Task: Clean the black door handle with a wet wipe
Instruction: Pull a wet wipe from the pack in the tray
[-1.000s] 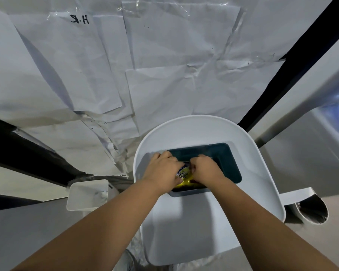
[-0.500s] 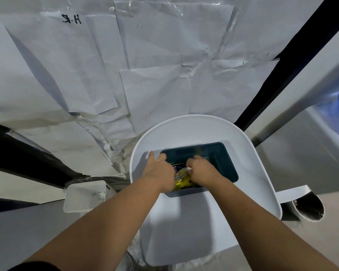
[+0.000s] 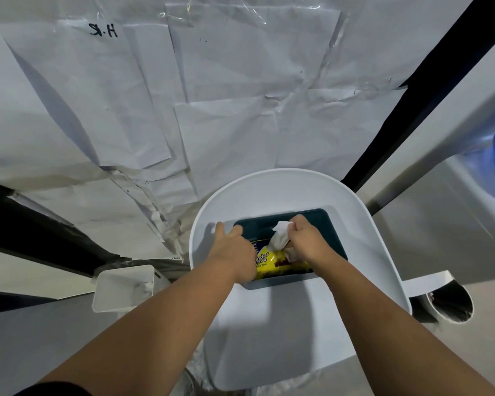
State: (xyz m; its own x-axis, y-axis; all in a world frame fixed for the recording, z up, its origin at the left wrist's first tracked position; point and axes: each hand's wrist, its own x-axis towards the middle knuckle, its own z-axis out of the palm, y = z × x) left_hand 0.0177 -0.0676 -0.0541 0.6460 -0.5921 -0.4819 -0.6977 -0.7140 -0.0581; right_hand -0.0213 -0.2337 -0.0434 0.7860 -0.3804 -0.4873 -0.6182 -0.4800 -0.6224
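Wipe (image 3: 280, 237), white and crumpled, pinched in right hand (image 3: 309, 241), rising out of yellow wipes pack (image 3: 275, 264) at about 12 o'clock of the pack. Fingers of that hand curled tight around the tissue, its lower end still at the pack's opening. Left hand (image 3: 233, 252) at 9 o'clock of the pack, pressed down on its left end, fingers bent over the edge of dark teal tray (image 3: 320, 221); whether closed on the pack or merely flat on it, cannot tell. Pack lying inside the tray, toward its near side. Tray resting on white rounded stool top (image 3: 283, 190), toward its far half. Small white bin (image 3: 120, 287) at 9 o'clock of the stool, well apart. White cylinder with dark opening (image 3: 449, 304) at 3 o'clock, just past the rim. Crumpled white paper sheets (image 3: 226, 95) from 10 to 1 o'clock, taped up, marked with black lettering. Black diagonal bar (image 3: 412, 90) at 1 o'clock. Black door handle not made out with certainty.
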